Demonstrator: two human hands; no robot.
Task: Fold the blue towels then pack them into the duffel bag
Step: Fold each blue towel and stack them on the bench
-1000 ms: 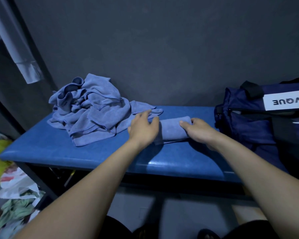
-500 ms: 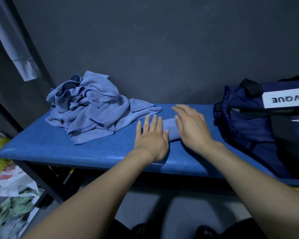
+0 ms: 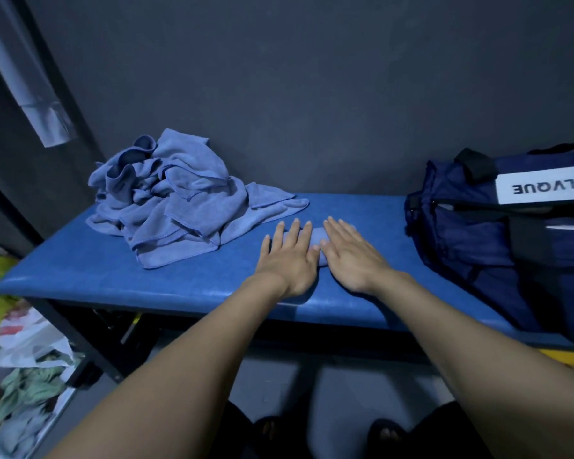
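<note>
Pressing flat on the small folded blue cloth towel [image 3: 316, 236], the left hand [image 3: 287, 260] and right hand [image 3: 350, 258] are now lying side by side with fingers [image 3: 295, 230] straightened, released from the end-grip of a second ago. The fold is being compacted on the blue padded bench [image 3: 113, 270], between the heap of unfolded blue towels [image 3: 179, 200] and the navy fabric duffel bag [image 3: 497, 246]; packing appears next.

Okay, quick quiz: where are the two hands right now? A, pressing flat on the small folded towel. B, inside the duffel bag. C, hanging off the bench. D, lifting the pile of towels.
A: the left hand and right hand lie flat, fingers straight, on the folded towel.
</note>
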